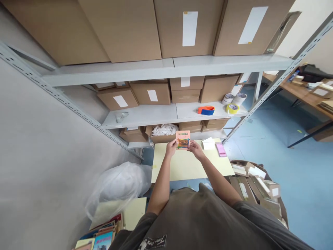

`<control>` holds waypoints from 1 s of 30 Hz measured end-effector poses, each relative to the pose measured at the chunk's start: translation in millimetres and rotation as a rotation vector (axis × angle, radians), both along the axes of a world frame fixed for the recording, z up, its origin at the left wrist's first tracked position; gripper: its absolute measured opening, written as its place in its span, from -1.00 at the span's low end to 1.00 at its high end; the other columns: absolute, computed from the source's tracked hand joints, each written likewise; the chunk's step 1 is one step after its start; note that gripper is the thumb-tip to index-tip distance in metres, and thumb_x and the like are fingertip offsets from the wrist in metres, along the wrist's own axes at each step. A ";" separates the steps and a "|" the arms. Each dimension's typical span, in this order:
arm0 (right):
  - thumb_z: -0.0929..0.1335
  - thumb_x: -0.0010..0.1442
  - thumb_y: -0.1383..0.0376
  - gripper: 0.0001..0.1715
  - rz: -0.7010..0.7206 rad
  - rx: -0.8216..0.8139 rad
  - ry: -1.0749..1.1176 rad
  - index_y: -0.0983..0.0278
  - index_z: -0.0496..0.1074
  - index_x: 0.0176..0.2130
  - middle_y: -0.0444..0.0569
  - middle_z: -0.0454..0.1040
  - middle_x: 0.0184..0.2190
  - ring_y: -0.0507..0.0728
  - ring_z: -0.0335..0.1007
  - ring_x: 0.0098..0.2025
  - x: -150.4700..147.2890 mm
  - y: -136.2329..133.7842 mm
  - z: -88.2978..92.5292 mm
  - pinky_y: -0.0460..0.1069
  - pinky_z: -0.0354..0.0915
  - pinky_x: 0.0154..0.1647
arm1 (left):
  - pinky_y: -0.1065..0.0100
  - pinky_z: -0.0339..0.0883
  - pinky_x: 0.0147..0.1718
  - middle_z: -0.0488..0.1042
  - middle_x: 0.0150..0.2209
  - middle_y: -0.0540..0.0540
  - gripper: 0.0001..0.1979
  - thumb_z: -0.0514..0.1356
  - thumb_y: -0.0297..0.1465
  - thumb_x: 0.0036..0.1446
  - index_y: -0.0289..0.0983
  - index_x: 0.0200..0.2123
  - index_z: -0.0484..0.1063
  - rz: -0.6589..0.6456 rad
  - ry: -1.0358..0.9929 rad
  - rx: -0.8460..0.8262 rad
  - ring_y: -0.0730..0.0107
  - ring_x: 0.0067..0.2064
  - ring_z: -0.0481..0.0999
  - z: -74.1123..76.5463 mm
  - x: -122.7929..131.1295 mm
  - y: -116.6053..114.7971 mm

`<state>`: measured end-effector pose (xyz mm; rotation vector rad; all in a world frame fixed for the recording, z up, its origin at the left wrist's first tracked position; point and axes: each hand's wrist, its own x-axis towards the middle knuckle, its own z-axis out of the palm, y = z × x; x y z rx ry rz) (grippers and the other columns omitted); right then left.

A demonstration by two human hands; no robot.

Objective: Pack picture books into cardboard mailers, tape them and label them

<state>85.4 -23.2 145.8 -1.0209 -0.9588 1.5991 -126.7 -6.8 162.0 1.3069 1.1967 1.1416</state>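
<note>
One pink item (pixel 183 140) — lettering illegible, left hand (pixel 171 148) and right hand (pixel 195 149) pinching its sides — shirt patch (pixel 155 242) reading "Time"

The left forearm (pixel 162 183) reaches forward at a steep angle, while the right forearm (pixel 220 177) slants further inward across the front of the body. The left hand (pixel 170 148) and right hand (pixel 196 150) face each other, close but apart, each closed in a light grip with the fingertips pointing inward.

Square pink item (pixel 183 140), multicoloured front showing, between left hand (pixel 171 148) and right hand (pixel 196 149)
</note>
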 end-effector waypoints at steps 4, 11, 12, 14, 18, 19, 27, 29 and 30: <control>0.62 -0.04 0.02 -0.32 -0.075 0.039 -0.060 0.11 0.50 0.03 -0.03 0.71 -0.14 0.32 0.66 -0.07 -17.1 6.9 2.4 0.30 0.53 0.07 | 0.14 0.51 0.06 0.72 -0.08 -0.21 -0.60 0.32 -0.18 0.29 -0.29 0.07 0.67 0.224 0.107 -0.068 0.08 -0.04 0.68 -0.2 -6.6 4.1; 0.47 0.24 -0.10 -0.41 -0.139 0.357 -0.367 0.12 0.55 0.13 0.11 0.53 0.27 0.35 0.51 0.23 -53.4 -5.5 10.3 0.26 0.49 0.20 | 0.18 0.51 0.05 0.71 -0.10 -0.19 -0.60 0.45 -0.15 0.15 -0.24 0.00 0.70 0.046 -0.016 0.110 0.01 0.02 0.67 14.4 12.5 -3.3; 0.47 0.25 -0.09 -0.41 -0.135 0.378 -0.404 0.11 0.56 0.16 0.10 0.48 0.32 0.35 0.49 0.26 -55.0 -7.2 12.0 0.25 0.49 0.20 | 0.20 0.52 0.02 0.71 -0.13 -0.18 -0.61 0.44 -0.14 0.17 -0.26 -0.04 0.70 0.024 -0.049 0.114 0.02 0.01 0.67 15.5 10.3 -3.2; 0.48 0.25 -0.06 -0.38 -0.165 0.398 -0.447 0.09 0.55 0.21 0.09 0.42 0.38 0.37 0.40 0.34 -52.8 -7.9 15.5 0.27 0.46 0.24 | 0.22 0.54 -0.03 0.70 -0.19 -0.17 -0.61 0.41 -0.10 0.18 -0.31 -0.12 0.71 -0.006 -0.098 0.080 0.04 -0.05 0.67 14.8 -0.8 0.1; 0.55 0.14 -0.04 -0.23 -0.256 0.261 -0.375 0.11 0.51 0.26 0.11 0.52 0.28 0.40 0.37 0.36 -36.3 -3.6 24.1 0.33 0.39 0.31 | 0.14 0.58 -0.05 0.70 -0.08 -0.19 -0.41 0.49 -0.04 0.05 -0.35 0.02 0.67 -0.159 -0.289 -0.070 0.02 -0.05 0.67 4.6 -30.1 15.8; 0.57 0.12 -0.03 -0.23 -0.221 0.211 -0.322 0.12 0.52 0.25 0.11 0.57 0.22 0.41 0.43 0.31 -32.5 -3.1 26.2 0.33 0.43 0.27 | 0.11 0.58 -0.04 0.70 -0.04 -0.21 -0.36 0.51 -0.04 0.01 -0.34 0.05 0.66 -0.183 -0.328 -0.100 0.01 -0.03 0.67 1.3 -34.3 19.6; 0.59 0.07 0.05 -0.34 -0.145 0.110 -0.124 0.15 0.56 0.13 0.04 0.72 -0.09 0.36 0.65 0.02 -14.5 -12.2 27.5 0.29 0.55 0.08 | -0.06 0.56 0.09 0.70 -0.01 -0.26 -0.39 0.56 -0.12 -0.07 -0.31 0.02 0.68 0.051 -0.299 -0.144 -0.07 0.07 0.66 -18.5 -13.3 23.6; 0.58 0.10 0.04 -0.36 -0.177 0.163 -0.138 0.13 0.56 0.13 0.05 0.71 -0.03 0.37 0.63 0.07 -8.3 -10.1 25.1 0.30 0.53 0.12 | -0.03 0.52 0.15 0.70 -0.01 -0.27 -0.42 0.56 -0.16 -0.05 -0.27 0.03 0.68 0.176 -0.228 -0.132 -0.05 0.11 0.65 -19.3 3.9 18.8; 0.57 0.11 0.03 -0.38 -0.185 0.205 -0.157 0.12 0.57 0.12 0.05 0.70 0.01 0.37 0.61 0.10 -5.1 -8.3 23.7 0.30 0.52 0.14 | -0.02 0.50 0.19 0.70 0.00 -0.28 -0.43 0.56 -0.17 -0.03 -0.26 0.05 0.68 0.190 -0.207 -0.117 -0.03 0.12 0.65 -19.0 15.1 15.5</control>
